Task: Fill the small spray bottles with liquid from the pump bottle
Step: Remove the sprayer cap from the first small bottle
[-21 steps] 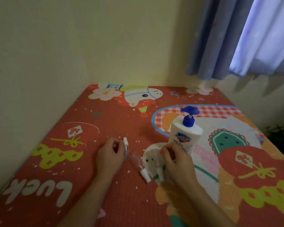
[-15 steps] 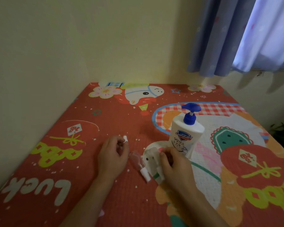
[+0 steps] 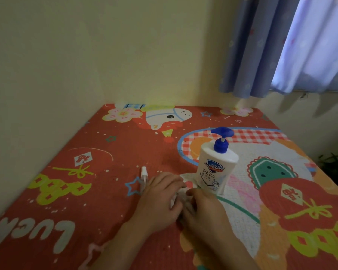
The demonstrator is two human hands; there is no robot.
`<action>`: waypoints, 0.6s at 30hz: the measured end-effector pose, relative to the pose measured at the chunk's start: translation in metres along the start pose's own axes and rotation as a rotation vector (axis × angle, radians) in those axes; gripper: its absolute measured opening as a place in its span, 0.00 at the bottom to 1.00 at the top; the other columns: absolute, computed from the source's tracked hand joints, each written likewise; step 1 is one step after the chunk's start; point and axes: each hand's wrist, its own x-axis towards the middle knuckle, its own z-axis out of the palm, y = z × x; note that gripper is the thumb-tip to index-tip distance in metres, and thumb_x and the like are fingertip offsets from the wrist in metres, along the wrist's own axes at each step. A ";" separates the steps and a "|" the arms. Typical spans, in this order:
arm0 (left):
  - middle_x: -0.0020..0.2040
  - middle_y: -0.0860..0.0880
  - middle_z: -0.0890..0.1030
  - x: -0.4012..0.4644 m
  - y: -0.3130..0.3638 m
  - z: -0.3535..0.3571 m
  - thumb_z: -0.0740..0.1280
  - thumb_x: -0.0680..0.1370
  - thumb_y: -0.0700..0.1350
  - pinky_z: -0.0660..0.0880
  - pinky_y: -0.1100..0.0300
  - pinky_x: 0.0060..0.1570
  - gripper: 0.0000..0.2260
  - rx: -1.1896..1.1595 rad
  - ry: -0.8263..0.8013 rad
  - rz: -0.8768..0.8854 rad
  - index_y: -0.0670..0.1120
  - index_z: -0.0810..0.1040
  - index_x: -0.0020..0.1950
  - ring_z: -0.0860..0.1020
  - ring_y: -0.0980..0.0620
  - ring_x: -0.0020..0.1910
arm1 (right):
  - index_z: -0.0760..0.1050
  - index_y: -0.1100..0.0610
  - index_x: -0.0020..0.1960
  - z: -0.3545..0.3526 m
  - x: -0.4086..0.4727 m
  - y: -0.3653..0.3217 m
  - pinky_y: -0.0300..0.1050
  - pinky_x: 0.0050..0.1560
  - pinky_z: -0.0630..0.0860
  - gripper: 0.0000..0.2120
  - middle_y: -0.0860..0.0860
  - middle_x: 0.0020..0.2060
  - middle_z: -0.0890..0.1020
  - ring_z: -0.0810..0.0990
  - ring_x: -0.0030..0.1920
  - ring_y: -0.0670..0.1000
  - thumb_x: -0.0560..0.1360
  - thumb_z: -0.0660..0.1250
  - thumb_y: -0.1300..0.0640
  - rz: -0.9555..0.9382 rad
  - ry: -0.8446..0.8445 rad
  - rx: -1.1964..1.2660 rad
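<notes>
White plastic shows in the gap between my two hands, something small and pale that both sets of fingers close around, though I cannot tell which part of a spray bottle it is. My left hand (image 3: 160, 199) lies knuckles up, its fingers (image 3: 172, 181) curled forward and down over that pale thing. My right hand (image 3: 203, 209) meets it from the other side, fingers bent in and touching the same object, so both hands are grasping it together rather than hanging loose. Both forearms run in from the lower edge, converging low over the mat (image 3: 86, 191).

Just beside my left hand, on its far left side, a small spray bottle (image 3: 143, 177) lies on the mat with its white nozzle pointing away from me; its clear body partly disappears under my fingers. The pump bottle (image 3: 216, 168) stands upright just beyond my right hand, white with a blue pump head, untouched. A blue curtain (image 3: 261, 45) hangs in the far right corner.
</notes>
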 end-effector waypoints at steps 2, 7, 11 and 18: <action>0.62 0.60 0.78 0.005 0.002 0.001 0.64 0.71 0.47 0.60 0.65 0.68 0.21 0.002 -0.093 0.019 0.54 0.80 0.64 0.71 0.59 0.66 | 0.78 0.50 0.56 0.000 0.001 0.002 0.32 0.39 0.68 0.12 0.44 0.47 0.80 0.76 0.43 0.44 0.76 0.67 0.46 -0.029 0.019 0.053; 0.62 0.61 0.76 0.014 0.003 -0.003 0.63 0.72 0.48 0.61 0.63 0.68 0.21 0.016 -0.142 0.035 0.55 0.77 0.65 0.68 0.61 0.67 | 0.80 0.44 0.54 -0.007 0.001 0.007 0.28 0.46 0.70 0.11 0.33 0.44 0.78 0.76 0.48 0.34 0.74 0.74 0.55 0.010 0.163 0.261; 0.57 0.63 0.77 0.010 0.006 -0.002 0.68 0.73 0.49 0.52 0.66 0.72 0.17 0.064 -0.067 0.029 0.57 0.78 0.62 0.71 0.64 0.61 | 0.79 0.40 0.53 -0.005 0.001 0.011 0.28 0.49 0.74 0.12 0.35 0.48 0.82 0.79 0.52 0.36 0.73 0.75 0.52 0.012 0.234 0.362; 0.54 0.59 0.80 0.004 0.005 -0.010 0.71 0.71 0.45 0.43 0.76 0.71 0.17 0.012 0.000 0.055 0.51 0.79 0.60 0.74 0.60 0.56 | 0.81 0.42 0.51 -0.008 0.001 -0.003 0.35 0.46 0.79 0.05 0.34 0.49 0.83 0.82 0.51 0.40 0.75 0.70 0.48 -0.018 0.238 0.485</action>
